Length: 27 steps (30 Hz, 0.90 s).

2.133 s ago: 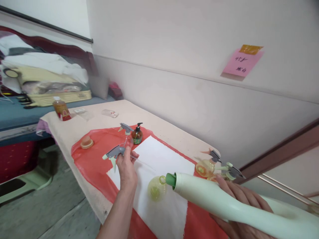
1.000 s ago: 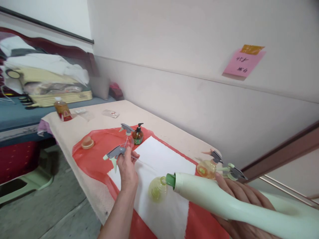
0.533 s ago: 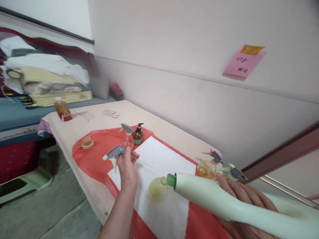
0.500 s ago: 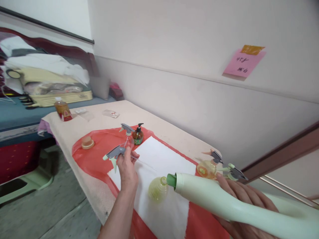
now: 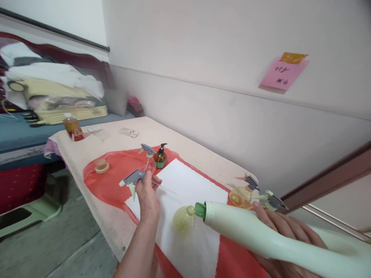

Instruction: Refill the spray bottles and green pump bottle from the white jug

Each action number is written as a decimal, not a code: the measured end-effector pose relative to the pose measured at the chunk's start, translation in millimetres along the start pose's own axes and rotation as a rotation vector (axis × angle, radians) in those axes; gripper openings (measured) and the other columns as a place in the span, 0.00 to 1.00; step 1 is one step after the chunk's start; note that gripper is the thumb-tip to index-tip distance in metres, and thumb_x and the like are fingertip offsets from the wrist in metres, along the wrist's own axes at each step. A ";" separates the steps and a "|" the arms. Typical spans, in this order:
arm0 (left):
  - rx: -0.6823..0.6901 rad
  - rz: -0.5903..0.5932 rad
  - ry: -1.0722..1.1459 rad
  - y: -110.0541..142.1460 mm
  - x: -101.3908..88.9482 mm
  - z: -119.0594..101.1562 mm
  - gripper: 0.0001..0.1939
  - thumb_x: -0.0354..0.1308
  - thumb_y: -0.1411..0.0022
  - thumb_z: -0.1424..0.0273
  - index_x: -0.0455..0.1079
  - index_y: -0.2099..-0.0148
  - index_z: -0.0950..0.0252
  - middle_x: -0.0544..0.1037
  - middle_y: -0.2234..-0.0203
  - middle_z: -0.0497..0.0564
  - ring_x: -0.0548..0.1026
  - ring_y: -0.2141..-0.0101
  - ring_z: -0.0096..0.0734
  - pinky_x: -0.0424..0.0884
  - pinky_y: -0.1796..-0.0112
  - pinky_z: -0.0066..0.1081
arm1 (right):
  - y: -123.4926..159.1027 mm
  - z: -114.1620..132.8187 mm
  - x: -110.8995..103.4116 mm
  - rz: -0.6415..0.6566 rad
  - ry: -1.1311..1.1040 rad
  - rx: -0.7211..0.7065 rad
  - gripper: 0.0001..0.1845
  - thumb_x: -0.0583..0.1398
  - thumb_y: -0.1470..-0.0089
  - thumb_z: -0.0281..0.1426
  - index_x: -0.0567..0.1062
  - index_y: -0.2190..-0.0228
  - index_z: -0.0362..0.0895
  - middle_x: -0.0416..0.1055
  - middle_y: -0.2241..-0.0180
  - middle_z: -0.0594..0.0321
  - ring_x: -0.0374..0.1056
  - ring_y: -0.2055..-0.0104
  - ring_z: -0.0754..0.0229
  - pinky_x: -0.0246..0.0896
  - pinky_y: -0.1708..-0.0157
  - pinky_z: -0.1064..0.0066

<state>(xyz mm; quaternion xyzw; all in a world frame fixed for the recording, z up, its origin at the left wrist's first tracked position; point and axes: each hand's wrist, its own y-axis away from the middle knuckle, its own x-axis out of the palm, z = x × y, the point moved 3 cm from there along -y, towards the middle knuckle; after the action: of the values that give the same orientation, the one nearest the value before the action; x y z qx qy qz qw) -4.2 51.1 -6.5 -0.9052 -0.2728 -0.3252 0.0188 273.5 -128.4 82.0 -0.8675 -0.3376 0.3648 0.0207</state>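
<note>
My left hand (image 5: 149, 199) is closed around a grey and pale green spray trigger head (image 5: 133, 178), its thin dip tube pointing right over a white sheet (image 5: 185, 173). On that sheet stands a round, ribbed, see-through yellow-green bottle (image 5: 183, 224) with its mouth uncovered. My right hand (image 5: 290, 227) grips a large pale green jug (image 5: 246, 227), tipped to the left. The jug's dark green pouring spout (image 5: 199, 209) meets the bottle's mouth; I cannot tell whether liquid flows. Part of my right hand is hidden behind the jug.
Behind my left hand stand a clear spray bottle (image 5: 150, 164) and a dark pump bottle (image 5: 160, 158). An amber spray bottle (image 5: 240, 197) and another sprayer (image 5: 275, 201) are at right. A round lid (image 5: 102, 166) lies on red plastic (image 5: 116, 189). A tea-coloured bottle (image 5: 73, 127) stands far left.
The jug and my right hand have shifted very slightly to the right. My left hand and the bottle stay nearly where they were.
</note>
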 end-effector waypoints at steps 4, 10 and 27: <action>-0.006 0.001 0.010 0.3 0.1 0.3 0.11 0.59 0.45 0.61 0.66 0.69 0.63 0.70 0.81 0.43 0.70 0.76 0.27 0.69 0.68 0.31 | -1.4 -1.1 -2.1 -0.019 0.006 0.007 0.34 0.52 0.50 0.21 0.61 0.40 0.43 0.65 0.45 0.43 0.65 0.48 0.31 0.62 0.53 0.37; 0.007 -0.006 -0.006 0.3 -0.4 0.1 0.11 0.59 0.45 0.61 0.66 0.70 0.63 0.70 0.81 0.43 0.71 0.76 0.27 0.69 0.68 0.31 | 0.0 -2.6 -0.9 -0.002 0.010 0.002 0.33 0.53 0.49 0.22 0.62 0.40 0.43 0.65 0.44 0.43 0.63 0.46 0.31 0.61 0.52 0.38; -0.001 -0.013 0.028 0.2 0.3 -0.4 0.09 0.59 0.45 0.63 0.66 0.70 0.64 0.71 0.82 0.43 0.70 0.77 0.27 0.68 0.69 0.30 | -3.4 -3.9 -5.1 -0.029 -0.002 0.027 0.34 0.51 0.49 0.20 0.60 0.40 0.41 0.65 0.45 0.43 0.62 0.45 0.31 0.61 0.52 0.38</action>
<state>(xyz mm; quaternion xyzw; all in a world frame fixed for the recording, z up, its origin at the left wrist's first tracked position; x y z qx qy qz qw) -4.1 51.0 -5.9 -0.8989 -0.2780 -0.3379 0.0201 271.5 -128.1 89.0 -0.8618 -0.3451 0.3699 0.0375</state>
